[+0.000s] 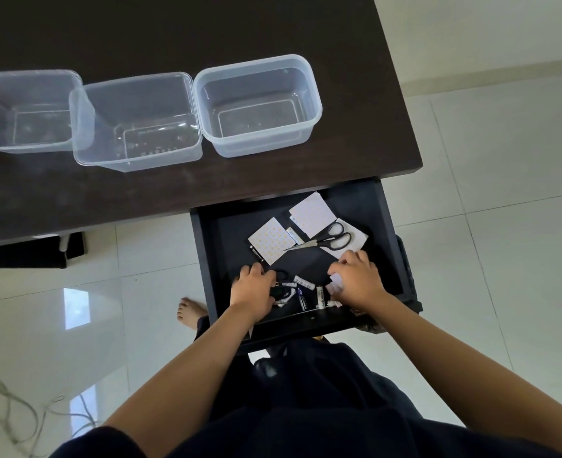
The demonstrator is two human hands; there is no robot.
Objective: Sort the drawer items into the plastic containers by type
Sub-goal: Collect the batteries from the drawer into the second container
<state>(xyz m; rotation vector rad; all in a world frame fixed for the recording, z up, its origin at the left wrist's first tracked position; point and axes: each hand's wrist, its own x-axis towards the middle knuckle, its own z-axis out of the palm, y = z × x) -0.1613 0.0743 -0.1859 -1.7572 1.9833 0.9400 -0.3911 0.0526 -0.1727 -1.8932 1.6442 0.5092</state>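
Tiled floor, dark worktop [207, 180] | batteries [309, 294] in drawer [380, 226] lay between hands, axes mixed | left hand [255, 290] gripped dark item | right hand [355, 279] pinched white piece [335, 282]

I see a dark brown bench [207, 28], three clear containers [258, 104], a black drawer [365, 206], black-handled scissors [334, 239], white cards [269, 239] dotted orange, and a glossy white tiled floor [504, 160].

Dark table [174, 193], three clear plastic containers [256, 104] in a row
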